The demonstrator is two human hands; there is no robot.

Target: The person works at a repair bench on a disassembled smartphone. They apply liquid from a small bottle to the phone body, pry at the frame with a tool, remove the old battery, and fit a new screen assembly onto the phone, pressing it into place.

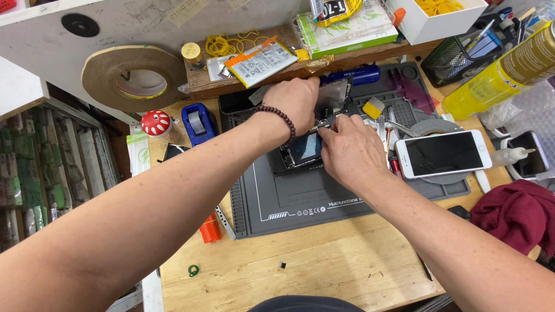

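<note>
Opened smartphone (302, 151) lying on the grey repair mat (300, 202) at the middle of the wooden counter (300, 266), its lifted panel (335, 95) tilted up behind. Left hand (296, 101), beaded bracelet at the wrist, curled over the top of the phone, fingers bent down onto the raised panel; whether gripping it or only steadying it, cannot tell. Right hand (346, 151) just beside it, fingers pinched narrow on a slim metal tool (321, 123), probably tweezers, tip at the phone's upper edge. Judging from this: casing already open and insides exposed, work inside not finished, nothing closed up yet. White smartphone (442, 152) face up to the right, well apart. Replacement battery (260, 60) on the wooden shelf behind. Large tape roll (136, 78) at the upper left, blue tape dispenser (198, 122) near the mat's corner, yellow spray can (506, 72) and dark red cloth (517, 216) to the right.
</note>
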